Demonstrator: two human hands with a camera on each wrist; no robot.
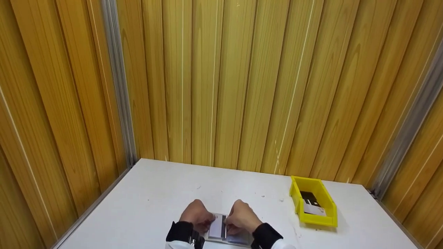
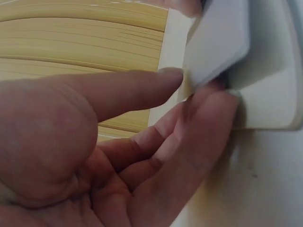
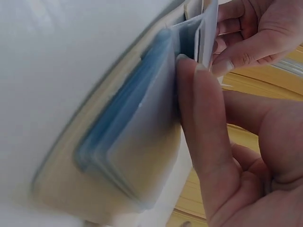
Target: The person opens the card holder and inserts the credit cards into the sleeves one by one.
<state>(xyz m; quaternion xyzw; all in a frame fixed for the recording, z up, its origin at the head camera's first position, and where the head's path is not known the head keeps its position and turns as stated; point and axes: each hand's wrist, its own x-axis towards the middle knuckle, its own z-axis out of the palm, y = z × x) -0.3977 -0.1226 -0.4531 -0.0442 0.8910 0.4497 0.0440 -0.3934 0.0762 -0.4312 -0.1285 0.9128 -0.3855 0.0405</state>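
Observation:
Low at the front of the table lies a card holder [image 1: 238,239] with clear plastic sleeves [image 3: 147,127] and a pale cover [image 2: 277,71]. A white card [image 1: 215,228] with a dark stripe stands tilted up from it, between the two hands. My left hand [image 1: 198,215] pinches the card's left side, thumb at the edge and fingers under the corner. On the striped side, my right hand [image 1: 240,217] pinches the card's edge, its fingertips [image 3: 182,59] right by the sleeve opening. Several sleeves lie stacked beside the right hand. The card's lower end is partly hidden by fingers.
A yellow bin [image 1: 330,204] stands at the right of the white table [image 1: 166,186], with dark and white cards [image 1: 313,209] inside. Wood-patterned walls [image 1: 221,86] close off the back and sides.

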